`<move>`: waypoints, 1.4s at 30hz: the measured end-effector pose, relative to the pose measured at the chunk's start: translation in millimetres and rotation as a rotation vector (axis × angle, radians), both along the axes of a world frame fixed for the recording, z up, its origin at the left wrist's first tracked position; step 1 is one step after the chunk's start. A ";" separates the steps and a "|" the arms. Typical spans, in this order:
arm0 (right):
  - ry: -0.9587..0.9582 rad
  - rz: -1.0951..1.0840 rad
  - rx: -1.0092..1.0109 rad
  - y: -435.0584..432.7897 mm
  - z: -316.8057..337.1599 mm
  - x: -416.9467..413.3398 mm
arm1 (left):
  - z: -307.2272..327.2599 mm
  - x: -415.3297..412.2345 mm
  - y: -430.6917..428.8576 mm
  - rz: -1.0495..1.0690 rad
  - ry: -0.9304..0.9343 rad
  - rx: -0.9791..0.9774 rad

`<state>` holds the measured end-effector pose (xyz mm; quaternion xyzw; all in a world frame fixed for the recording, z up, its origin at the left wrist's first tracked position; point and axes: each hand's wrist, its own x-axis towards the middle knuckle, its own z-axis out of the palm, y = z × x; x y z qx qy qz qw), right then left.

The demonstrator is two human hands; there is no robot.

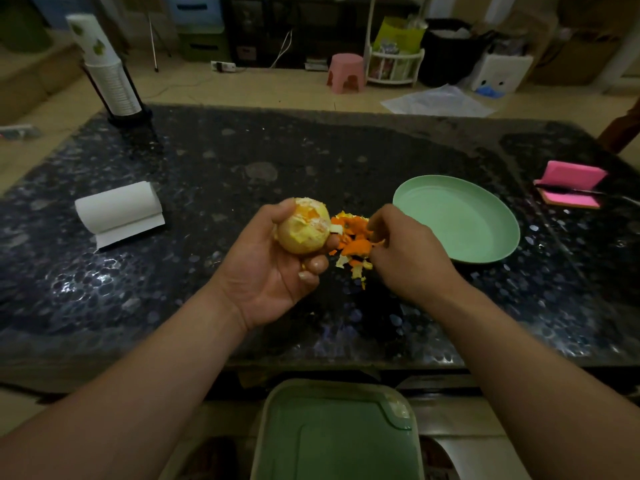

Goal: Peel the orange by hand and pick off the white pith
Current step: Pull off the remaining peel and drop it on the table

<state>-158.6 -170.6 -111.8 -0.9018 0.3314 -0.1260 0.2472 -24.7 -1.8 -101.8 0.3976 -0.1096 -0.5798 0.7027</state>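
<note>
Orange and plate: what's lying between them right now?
In the head view, peel scraps lie on the table between the orange and the plate, with the right hand at their edge.

the orange (304, 226) is almost fully peeled: a pale yellow ball coated in white pith, with a patch of bare orange flesh near its top. the left hand (273, 271) grips it, thumb on top, fingers beneath. just to its right, torn peel pieces (353, 242) lie heaped on the table (242, 161), orange and white sides mixed.
</note>
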 end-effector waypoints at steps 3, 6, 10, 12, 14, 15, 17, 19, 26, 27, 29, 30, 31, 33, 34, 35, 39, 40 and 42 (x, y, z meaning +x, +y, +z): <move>-0.234 0.083 0.396 13.4 15.4 -0.9 | 3.5 -3.0 -1.3 -0.006 -0.009 -0.014; -0.330 0.146 0.629 25.3 23.2 -3.4 | 7.4 -5.0 -2.9 0.014 -0.021 -0.027; -0.378 0.159 0.417 24.4 20.4 -5.9 | 10.1 -7.2 -4.4 0.036 -0.057 -0.025; -0.391 0.160 0.387 23.6 21.4 -7.5 | 10.0 -9.1 -4.5 0.027 -0.071 -0.015; -0.378 0.158 0.396 23.9 22.1 -9.0 | 9.7 -9.7 -4.9 0.039 -0.071 -0.008; -0.369 0.156 0.407 23.8 22.1 -9.9 | 10.2 -9.7 -5.1 0.047 -0.061 -0.013; -0.363 0.162 0.414 23.2 21.3 -10.9 | 10.9 -8.6 -5.4 0.071 -0.042 -0.030; -0.362 0.176 0.392 23.1 20.4 -11.3 | 11.2 -7.1 -6.4 0.096 -0.042 -0.029; -0.370 0.151 0.256 28.2 16.7 -6.1 | 12.2 -9.7 -6.8 0.144 -0.023 -0.019; -0.363 0.147 0.233 28.8 16.7 -6.1 | 12.5 -10.3 -6.5 0.146 -0.029 -0.013; -0.354 0.141 0.170 29.9 17.0 -7.1 | 13.6 -12.4 -6.8 0.151 -0.055 -0.002; -0.349 0.141 0.117 30.7 17.6 -7.8 | 13.8 -13.7 -7.4 0.154 -0.071 0.000; -0.341 0.144 0.050 31.4 17.9 -8.4 | 14.4 -15.7 -7.9 0.155 -0.087 0.001; -0.317 0.153 -0.118 33.5 17.2 -9.0 | 15.0 -20.0 -8.9 0.159 -0.116 -0.002; -0.296 0.150 -0.206 35.0 17.2 -9.0 | 15.0 -22.0 -9.6 0.167 -0.125 -0.004; -0.276 0.145 -0.282 37.1 17.4 -8.6 | 15.3 -23.7 -9.8 0.178 -0.130 -0.009; -0.252 0.132 -0.407 42.2 18.2 -4.5 | 14.5 -25.2 -10.2 0.226 -0.164 0.000; -0.251 0.130 -0.418 42.3 18.4 -3.4 | 13.4 -25.4 -10.4 0.234 -0.178 0.013; -0.257 0.118 -0.409 39.9 17.4 -2.2 | 12.3 -25.6 -10.8 0.240 -0.196 0.040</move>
